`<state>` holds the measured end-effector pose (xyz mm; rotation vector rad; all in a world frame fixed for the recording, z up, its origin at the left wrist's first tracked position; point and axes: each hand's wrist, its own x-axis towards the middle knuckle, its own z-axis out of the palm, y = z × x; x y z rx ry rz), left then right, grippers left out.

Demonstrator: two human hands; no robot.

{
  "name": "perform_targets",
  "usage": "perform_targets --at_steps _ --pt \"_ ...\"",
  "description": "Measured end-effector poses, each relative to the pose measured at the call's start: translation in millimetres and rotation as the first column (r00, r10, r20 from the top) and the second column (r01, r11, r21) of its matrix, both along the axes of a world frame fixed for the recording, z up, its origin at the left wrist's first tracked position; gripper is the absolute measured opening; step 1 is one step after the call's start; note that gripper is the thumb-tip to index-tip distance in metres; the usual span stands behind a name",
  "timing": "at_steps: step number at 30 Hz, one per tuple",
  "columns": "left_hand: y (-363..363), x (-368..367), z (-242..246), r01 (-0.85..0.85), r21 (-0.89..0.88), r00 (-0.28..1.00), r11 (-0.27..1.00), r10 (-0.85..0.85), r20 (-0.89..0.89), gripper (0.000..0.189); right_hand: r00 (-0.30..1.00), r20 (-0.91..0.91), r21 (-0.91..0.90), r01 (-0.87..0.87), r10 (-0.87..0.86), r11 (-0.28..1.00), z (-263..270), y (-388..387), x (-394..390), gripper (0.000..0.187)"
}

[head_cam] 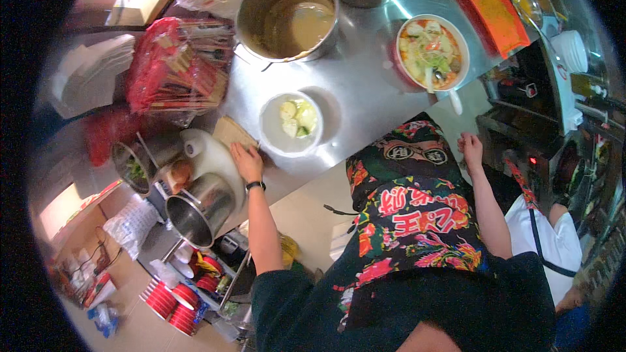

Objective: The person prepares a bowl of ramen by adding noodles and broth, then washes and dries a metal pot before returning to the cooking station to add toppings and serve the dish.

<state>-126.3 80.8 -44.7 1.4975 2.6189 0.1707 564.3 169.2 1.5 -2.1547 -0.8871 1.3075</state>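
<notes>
My left hand point(248, 162), with a black band on its wrist, rests at the edge of a white round board point(209, 149). Its fingers touch a flat brown piece point(234, 133), perhaps cardboard or paper, and I see no grip around it. Just right of these fingers stands a white bowl point(291, 123) with pale round slices and bits of green in clear liquid. Beside the apron point(415, 205), away from the steel table, hangs my right hand point(471, 150) with curled fingers. Nothing shows in it. At the table's right, a white handled bowl point(432, 53) holds red soup with greens and a spoon.
A large steel pot point(288, 14) of brownish liquid stands at the back. Wrapped chopsticks in red plastic point(181, 66) lie to the left. Steel containers point(198, 210) stand near the board. An orange tray point(494, 14) is at the back right. A person in white point(543, 244) is close on the right.
</notes>
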Motion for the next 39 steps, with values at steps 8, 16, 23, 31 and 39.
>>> perform_targets --at_steps 8,16,23,31,39 --pt "-92.7 182.7 33.0 -0.216 0.05 0.973 0.975 0.211 0.094 0.03 0.872 -0.271 -0.03 -0.432 0.408 0.902 34.7 108.2 -50.7 0.029" --pt "-27.9 317.4 46.8 0.02 0.049 0.956 0.999 -0.033 0.292 0.034 0.782 -0.555 -0.165 -0.437 0.282 0.884 15.4 151.5 -66.4 0.029" --pt "75.0 347.4 14.3 -0.208 -0.036 0.976 0.977 0.205 -0.073 0.071 0.861 -0.271 -0.213 -0.49 0.43 0.845 27.7 155.9 -79.5 0.026" --pt "49.4 309.4 7.5 -0.084 -0.118 0.995 0.99 0.088 0.035 0.074 0.772 -0.19 0.018 -0.615 0.607 0.788 30.8 161.0 -62.4 0.024" --pt "80.3 292.4 -0.1 -0.059 -0.133 0.998 0.989 0.058 -0.013 0.083 0.782 -0.17 0.094 -0.592 0.599 0.8 33.0 144.6 -51.1 0.028"
